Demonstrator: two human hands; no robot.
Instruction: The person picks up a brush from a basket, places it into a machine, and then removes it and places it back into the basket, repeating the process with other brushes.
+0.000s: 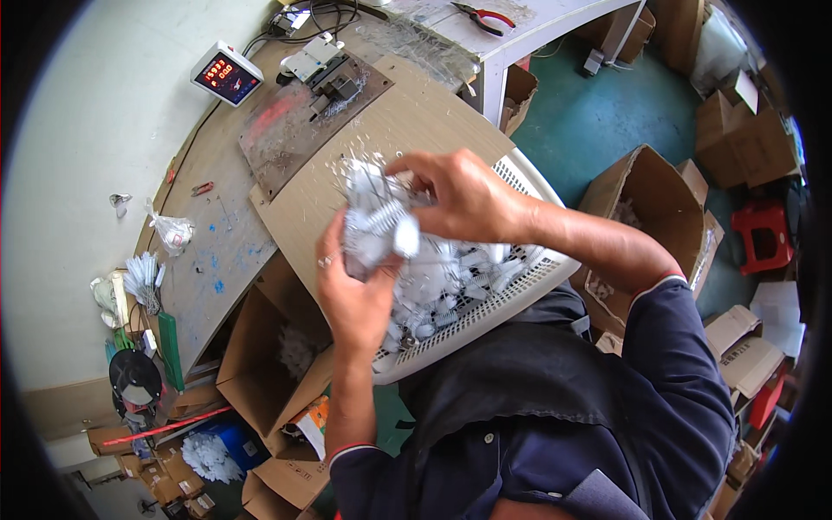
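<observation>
My left hand is closed round a clump of small white ribbed pieces with thin metal pins, held above a white plastic basket. Curled against the right side of the same clump, my right hand has its fingers bent in on the pieces. Both hands are slightly blurred, and my right fingertips are partly hidden. More loose white pieces lie heaped in the basket, which rests against my front at the edge of a wooden board. Thin pins are scattered on that board near the clump.
A metal plate with a small fixture lies beyond my hands, next to a white box with a red lit display. Red-handled pliers lie on the far table. Open cardboard boxes stand below left and right.
</observation>
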